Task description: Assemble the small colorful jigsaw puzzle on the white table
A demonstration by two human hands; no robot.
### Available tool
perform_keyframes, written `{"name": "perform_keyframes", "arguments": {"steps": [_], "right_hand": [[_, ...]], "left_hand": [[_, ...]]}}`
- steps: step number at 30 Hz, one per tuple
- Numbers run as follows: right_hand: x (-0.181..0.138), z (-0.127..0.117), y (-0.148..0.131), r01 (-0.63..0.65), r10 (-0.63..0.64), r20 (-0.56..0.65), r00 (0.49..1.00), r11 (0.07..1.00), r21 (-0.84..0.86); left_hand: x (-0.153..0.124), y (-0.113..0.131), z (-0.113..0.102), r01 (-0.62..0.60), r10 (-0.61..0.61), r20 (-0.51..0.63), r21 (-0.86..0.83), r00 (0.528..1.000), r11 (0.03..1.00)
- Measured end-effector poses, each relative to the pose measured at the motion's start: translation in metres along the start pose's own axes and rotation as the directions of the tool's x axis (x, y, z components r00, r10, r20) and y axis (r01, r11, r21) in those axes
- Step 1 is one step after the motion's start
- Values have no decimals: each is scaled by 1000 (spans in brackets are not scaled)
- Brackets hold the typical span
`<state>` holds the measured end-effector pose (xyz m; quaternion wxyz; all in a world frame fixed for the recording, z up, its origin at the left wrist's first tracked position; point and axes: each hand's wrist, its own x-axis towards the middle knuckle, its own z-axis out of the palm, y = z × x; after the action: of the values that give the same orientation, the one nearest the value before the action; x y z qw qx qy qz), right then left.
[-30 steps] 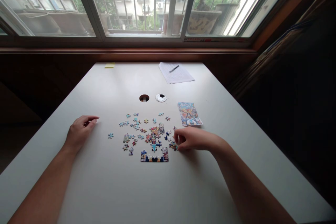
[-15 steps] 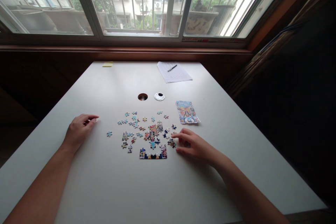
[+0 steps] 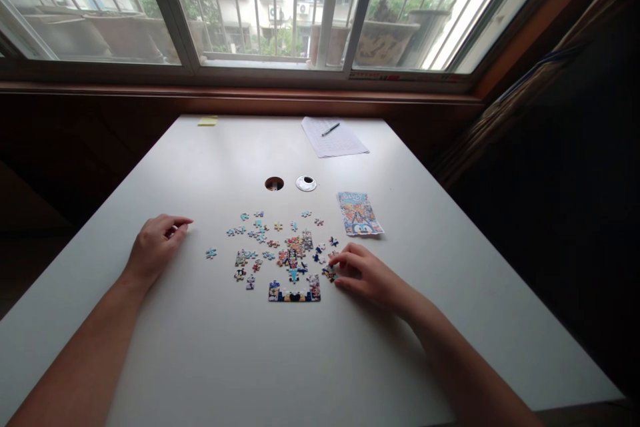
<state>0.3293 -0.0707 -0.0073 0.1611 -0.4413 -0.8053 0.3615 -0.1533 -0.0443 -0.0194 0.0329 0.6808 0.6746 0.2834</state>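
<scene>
My left hand rests on the table left of the puzzle pieces, its fingers loosely stretched and holding nothing. A single blue puzzle piece lies to its right. My right hand is at the right edge of the pieces, index finger and thumb apart beside a dark, colourful puzzle piece; whether they touch it I cannot tell. Joined pieces form a bottom strip with raised corners. Above it is a joined middle section. Loose light-blue pieces are scattered to the upper left.
A printed picture sheet lies right of the pieces. Behind are a round hole in the white table, a silver ring cover, papers with a pen, and a yellow sticky note. A barred window stands beyond.
The view has shifted slightly, so the table things sit a little further right. My right index finger has drawn slightly closer to the dark piece; my left hand is nearly still.
</scene>
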Motion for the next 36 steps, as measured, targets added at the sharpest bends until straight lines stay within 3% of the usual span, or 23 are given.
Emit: {"name": "perform_keyframes", "arguments": {"steps": [3,6,10,12,16,18,20,23,29,36], "right_hand": [[0,0,0,-30,30,8,1000,999,-18],[0,0,-1,-42,42,17,999,999,-30],[-1,0,-3,-45,45,15,999,998,-34],[-2,1,-4,-43,43,5,999,998,-35],[-3,4,-3,-10,9,-23,1000,999,-37],[-3,5,-1,4,-5,-42,999,999,-44],[-3,7,0,14,-18,-59,998,998,-56],[-5,9,1,15,-22,-76,997,997,-82],[-15,17,-1,-28,6,-170,985,992,-126],[-20,24,-4,-25,-11,-233,972,988,-153]], "left_hand": [[-1,8,1,-139,139,-47,-2,989,990],[-3,25,1,-317,316,-57,-21,947,948],[-10,64,3,-479,486,53,-101,872,872],[-18,89,6,-573,592,125,-156,796,804],[-44,145,15,-737,750,286,-174,597,653],[-59,168,22,-772,754,362,-128,548,622],[-73,185,29,-790,749,407,-97,523,605],[-86,198,42,-804,740,423,-45,522,593],[-94,197,61,-790,716,389,53,579,610],[-106,199,57,-798,735,406,-25,543,603]]}}
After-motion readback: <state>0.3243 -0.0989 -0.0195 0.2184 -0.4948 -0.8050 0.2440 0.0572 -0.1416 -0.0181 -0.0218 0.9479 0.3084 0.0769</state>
